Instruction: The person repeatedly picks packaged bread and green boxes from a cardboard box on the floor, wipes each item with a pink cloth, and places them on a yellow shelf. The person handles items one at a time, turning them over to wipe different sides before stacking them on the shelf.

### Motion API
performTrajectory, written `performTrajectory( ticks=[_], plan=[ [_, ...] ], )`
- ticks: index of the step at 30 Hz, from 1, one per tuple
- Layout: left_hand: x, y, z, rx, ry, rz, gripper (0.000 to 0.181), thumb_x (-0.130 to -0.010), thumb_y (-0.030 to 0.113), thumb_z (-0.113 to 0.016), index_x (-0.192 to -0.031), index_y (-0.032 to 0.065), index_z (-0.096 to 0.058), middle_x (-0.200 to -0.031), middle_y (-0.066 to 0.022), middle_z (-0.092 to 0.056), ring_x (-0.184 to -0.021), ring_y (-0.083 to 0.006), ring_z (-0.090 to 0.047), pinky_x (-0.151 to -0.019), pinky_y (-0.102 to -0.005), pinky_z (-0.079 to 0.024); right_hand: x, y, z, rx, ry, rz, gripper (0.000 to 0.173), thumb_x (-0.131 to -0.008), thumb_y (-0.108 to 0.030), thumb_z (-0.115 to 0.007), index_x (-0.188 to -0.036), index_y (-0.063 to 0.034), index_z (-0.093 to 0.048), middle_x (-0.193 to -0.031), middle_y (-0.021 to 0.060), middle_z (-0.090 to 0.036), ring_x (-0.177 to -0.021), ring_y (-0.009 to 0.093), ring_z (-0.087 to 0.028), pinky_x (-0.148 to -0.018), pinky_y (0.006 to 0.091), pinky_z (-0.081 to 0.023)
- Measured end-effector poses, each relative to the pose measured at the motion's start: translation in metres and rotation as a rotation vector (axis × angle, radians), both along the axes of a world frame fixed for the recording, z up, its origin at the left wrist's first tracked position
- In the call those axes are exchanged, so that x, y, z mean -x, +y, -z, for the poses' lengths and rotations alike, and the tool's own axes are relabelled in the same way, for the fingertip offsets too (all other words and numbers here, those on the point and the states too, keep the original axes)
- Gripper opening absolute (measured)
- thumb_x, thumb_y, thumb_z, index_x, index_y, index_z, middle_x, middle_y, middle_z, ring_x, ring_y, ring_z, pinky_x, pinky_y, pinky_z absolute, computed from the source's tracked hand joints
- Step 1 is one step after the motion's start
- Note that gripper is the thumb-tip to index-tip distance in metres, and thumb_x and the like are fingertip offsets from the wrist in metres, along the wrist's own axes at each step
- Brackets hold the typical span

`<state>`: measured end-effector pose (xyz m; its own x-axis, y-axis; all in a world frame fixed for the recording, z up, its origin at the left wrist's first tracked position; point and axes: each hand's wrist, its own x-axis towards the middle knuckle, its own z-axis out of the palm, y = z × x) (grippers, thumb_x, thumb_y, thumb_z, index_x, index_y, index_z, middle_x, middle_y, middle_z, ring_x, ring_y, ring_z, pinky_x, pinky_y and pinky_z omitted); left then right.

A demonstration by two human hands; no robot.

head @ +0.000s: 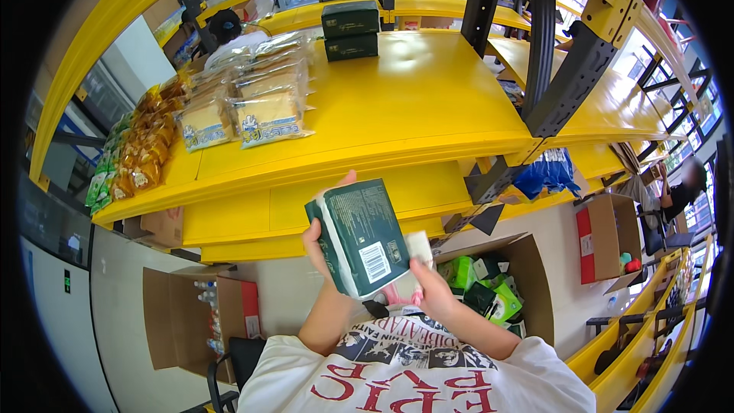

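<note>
My left hand (315, 244) holds a dark green soft pack (370, 229), probably tissues, above the floor in front of the shelf. The pack is tilted, with a barcode, small print and a white band along its left side. My right hand (434, 292) is at the pack's lower right corner, its thumb against a small white piece (420, 248), perhaps cloth or paper; its other fingers are mostly hidden. On the yellow shelf (413, 97) ahead, two dark green packs (351, 31) are stacked at the back. Bagged sliced bread (269, 115) lies in rows to their left.
Amber-wrapped bread packs (143, 155) and green packs (103, 180) fill the shelf's left end. An open carton (536, 281) of green packs stands right, a carton of bottles (166, 321) left. Black uprights (573, 80) flank the shelf. People (682, 189) sit beyond.
</note>
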<state>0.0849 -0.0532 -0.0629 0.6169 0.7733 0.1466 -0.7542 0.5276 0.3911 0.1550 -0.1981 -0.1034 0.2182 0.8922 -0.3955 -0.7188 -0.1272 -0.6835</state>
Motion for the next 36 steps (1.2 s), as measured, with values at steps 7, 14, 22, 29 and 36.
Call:
performTrajectory(
  ticks=[7, 14, 22, 29, 36],
  plan=[
    [0.003, -0.01, -0.01, -0.223, 0.049, -0.235, 0.055, -0.08, 0.041, -0.04, -0.117, 0.0005, -0.041, -0.133, -0.0246, -0.034, -0.108, -0.0269, -0.051, -0.085, -0.0378, -0.049, 0.006, -0.02, -0.018, -0.082, 0.237, -0.032, 0.047, -0.094, -0.032, -0.036, -0.132, -0.0052, -0.033, -0.13, 0.0124, -0.044, -0.117, 0.025, -0.046, -0.1, 0.0372, -0.034],
    [0.026, -0.002, -0.011, -0.838, 0.549, -0.468, 0.056, -0.082, 0.044, -0.039, -0.107, -0.0036, -0.052, -0.111, -0.0172, -0.049, -0.108, -0.0254, -0.045, -0.093, -0.0357, -0.032, -0.025, -0.022, -0.041, -0.064, -0.022, 0.283, 0.043, -0.095, -0.03, -0.034, -0.127, -0.0028, -0.039, -0.123, 0.0127, -0.05, -0.111, 0.022, -0.051, -0.095, 0.0356, -0.04],
    [0.038, -0.021, -0.027, -0.78, 0.451, -0.174, 0.049, -0.08, 0.04, -0.061, -0.107, 0.001, -0.048, -0.113, -0.0124, -0.046, -0.107, -0.021, -0.046, -0.088, -0.0322, -0.04, -0.049, -0.01, -0.088, -0.267, -0.464, 0.479, 0.037, -0.097, -0.025, -0.031, -0.122, -0.0003, -0.042, -0.103, 0.0066, -0.054, -0.086, 0.008, -0.055, -0.074, 0.0211, -0.046],
    [0.041, -0.026, -0.029, -0.645, 0.47, -0.227, 0.046, -0.077, 0.025, -0.067, -0.11, 0.0023, -0.044, -0.113, -0.0102, -0.044, -0.106, -0.0185, -0.045, -0.086, -0.03, -0.039, -0.052, -0.005, -0.095, -0.249, -0.49, 0.423, 0.033, -0.095, -0.026, -0.039, -0.117, -0.0023, -0.046, -0.091, 0.0034, -0.057, -0.072, 0.004, -0.054, -0.061, 0.0169, -0.043],
    [0.043, -0.028, -0.022, -0.56, 0.496, -0.372, 0.047, -0.079, 0.028, -0.066, -0.111, 0.0013, -0.044, -0.112, -0.0099, -0.044, -0.106, -0.0187, -0.044, -0.087, -0.0293, -0.037, -0.049, -0.011, -0.095, -0.262, -0.509, 0.532, 0.033, -0.081, -0.013, -0.056, -0.11, 0.0003, -0.049, -0.089, 0.0064, -0.057, -0.071, 0.01, -0.056, -0.06, 0.019, -0.045]
  ],
)
